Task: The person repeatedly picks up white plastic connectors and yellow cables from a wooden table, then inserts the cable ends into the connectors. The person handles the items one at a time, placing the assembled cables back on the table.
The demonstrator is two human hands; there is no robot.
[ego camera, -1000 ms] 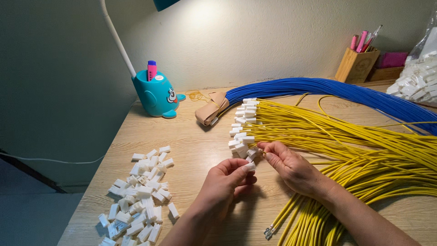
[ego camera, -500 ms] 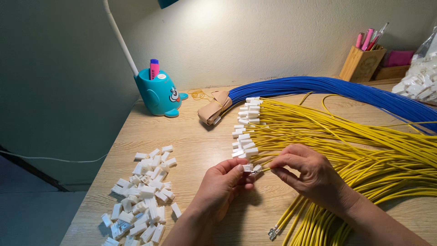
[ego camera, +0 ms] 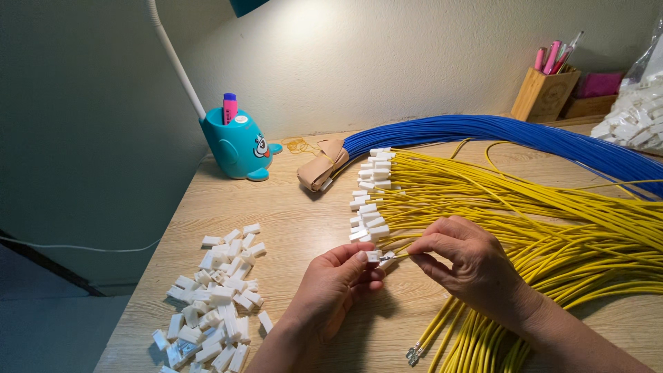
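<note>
Wooden desk [ego camera: 290, 221] against a pale wall, lit from above by a lamp on a white arm [ego camera: 176, 65].

Left hand [ego camera: 331, 287]: fingers curled, thumb and forefinger pinching a small white plug [ego camera: 373, 256]. Right hand [ego camera: 463, 262]: thumb and forefinger pressed together on the end of 1 yellow wire [ego camera: 395, 256], its tip at the plug's open side. Cannot tell whether the tip is seated inside.

Just beyond both hands: a row of yellow wires already capped with white plugs [ego camera: 369, 200]. Right of the right hand and under its wrist: the main yellow bundle [ego camera: 552, 228], some bare metal ends [ego camera: 412, 354] showing near the forearm. Farther beyond: a blue wire bundle [ego camera: 483, 131], its end wrapped in tan tape [ego camera: 321, 166].

Left of the left hand, well apart: a heap of loose white plugs [ego camera: 214, 300]. Far beyond it: a teal whale-shaped pen pot [ego camera: 238, 146] holding a pink marker. Far right corner: a wooden pen box [ego camera: 545, 93] and a clear bag of white plugs [ego camera: 635, 117].
</note>
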